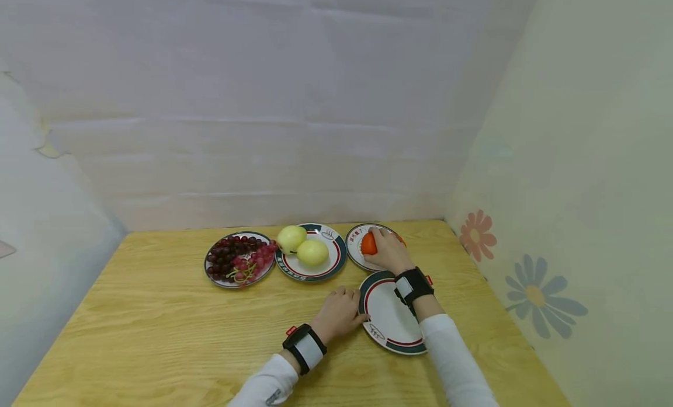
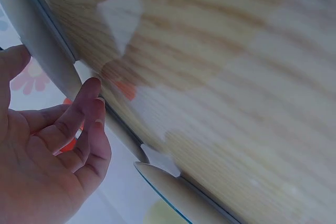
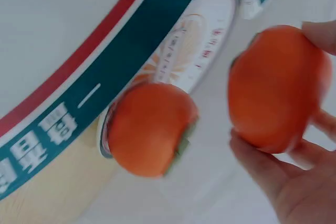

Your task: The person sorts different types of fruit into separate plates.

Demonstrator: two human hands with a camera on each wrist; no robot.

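My right hand (image 1: 388, 250) holds an orange-red persimmon (image 3: 281, 90) between thumb and fingers, over the small patterned plate (image 1: 354, 256) at the back right. A second persimmon (image 3: 152, 129) lies on that plate, its green leafy cap turned sideways; in the head view my hand covers most of it. Nearer to me is a larger white plate (image 1: 386, 313) with a green and red rim. My left hand (image 1: 337, 315) rests at this plate's left edge, thumb touching the rim. In the left wrist view its fingers (image 2: 89, 129) are loosely bent, with nothing between them.
Left of the persimmon plate, a green-rimmed plate (image 1: 336, 265) carries two yellow-green pears (image 1: 312, 253). Farther left, a plate (image 1: 226, 284) holds dark and red grapes (image 1: 226, 256). The wooden table (image 1: 173, 331) ends at walls behind and on the right.
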